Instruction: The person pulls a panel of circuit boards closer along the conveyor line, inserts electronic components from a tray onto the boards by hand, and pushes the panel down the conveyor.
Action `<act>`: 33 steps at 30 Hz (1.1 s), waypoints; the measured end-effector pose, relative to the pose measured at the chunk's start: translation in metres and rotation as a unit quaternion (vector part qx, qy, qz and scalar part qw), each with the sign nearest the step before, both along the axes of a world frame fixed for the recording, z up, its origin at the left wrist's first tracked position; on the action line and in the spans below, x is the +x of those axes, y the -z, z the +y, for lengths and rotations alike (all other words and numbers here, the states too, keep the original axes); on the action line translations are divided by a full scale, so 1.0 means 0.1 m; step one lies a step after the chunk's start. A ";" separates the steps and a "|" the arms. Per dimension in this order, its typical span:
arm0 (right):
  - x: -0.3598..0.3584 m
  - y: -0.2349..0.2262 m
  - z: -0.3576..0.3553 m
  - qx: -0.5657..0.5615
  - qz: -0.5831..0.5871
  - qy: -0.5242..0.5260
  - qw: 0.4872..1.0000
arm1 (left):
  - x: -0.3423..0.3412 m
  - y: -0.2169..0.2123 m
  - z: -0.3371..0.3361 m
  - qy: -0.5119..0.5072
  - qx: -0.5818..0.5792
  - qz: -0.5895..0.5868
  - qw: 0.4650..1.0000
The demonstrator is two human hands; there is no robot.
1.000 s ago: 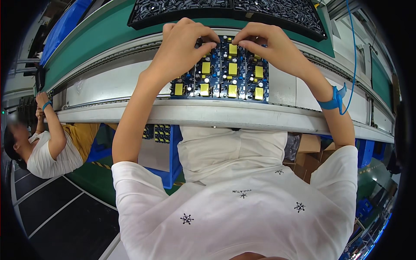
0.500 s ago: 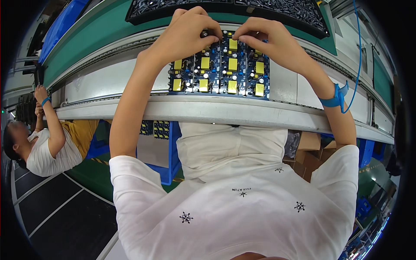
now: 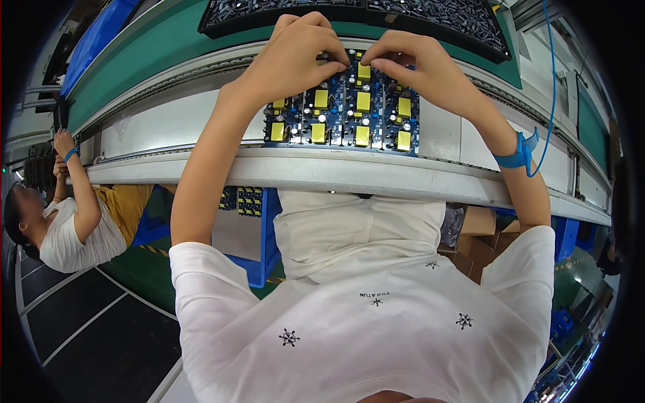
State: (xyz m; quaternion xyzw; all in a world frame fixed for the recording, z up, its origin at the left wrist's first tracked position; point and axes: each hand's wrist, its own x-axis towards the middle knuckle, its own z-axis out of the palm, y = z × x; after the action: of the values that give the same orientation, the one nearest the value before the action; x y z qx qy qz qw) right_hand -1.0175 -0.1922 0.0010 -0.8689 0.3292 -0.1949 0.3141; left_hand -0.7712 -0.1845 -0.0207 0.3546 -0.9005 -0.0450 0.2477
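Observation:
A panel of dark blue circuit boards (image 3: 341, 119) lies on the conveyor, set with yellow blocks, silver round parts and small blue parts. Over its upper left area my left hand (image 3: 295, 60) is closed, thumb and forefinger pinched close to the board. Whatever those fingertips hold is too small or hidden to name. My right hand (image 3: 420, 64) is closed at the upper right, thumb and forefinger together beside a yellow block (image 3: 363, 72). Its other fingers curl inward, and I cannot make out what they hold. A blue strap (image 3: 517, 154) circles my right wrist.
Black trays (image 3: 437, 23) full of small dark parts stand beyond the boards on a green surface. A metal rail (image 3: 349, 168) runs along the near side. A blue cord (image 3: 552, 87) hangs at right. A blue bin (image 3: 269, 235) sits below; another person (image 3: 80, 208) works at left.
My left hand has shifted slightly right over the boards. My right hand stays at nearly the same spot, still closed. The whole view has moved very slightly.

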 end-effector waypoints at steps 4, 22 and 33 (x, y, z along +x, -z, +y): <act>0.05 -0.05 0.03 0.026 -0.011 -0.008 1.000 | 0.01 -0.01 0.05 0.000 -0.008 -0.004 1.000; 0.11 -0.10 0.06 0.093 -0.011 -0.007 0.996 | 0.02 0.09 -0.03 -0.018 0.018 0.025 0.999; 0.12 -0.09 0.06 0.091 -0.010 -0.015 0.996 | 0.03 0.06 0.01 -0.015 -0.008 0.020 1.000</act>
State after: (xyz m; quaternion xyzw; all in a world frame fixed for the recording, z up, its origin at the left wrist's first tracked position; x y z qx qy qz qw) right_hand -1.0056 -0.1862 0.0102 -0.8394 0.3291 -0.1681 0.3986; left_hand -0.7684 -0.1830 -0.0271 0.3656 -0.8902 -0.0414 0.2688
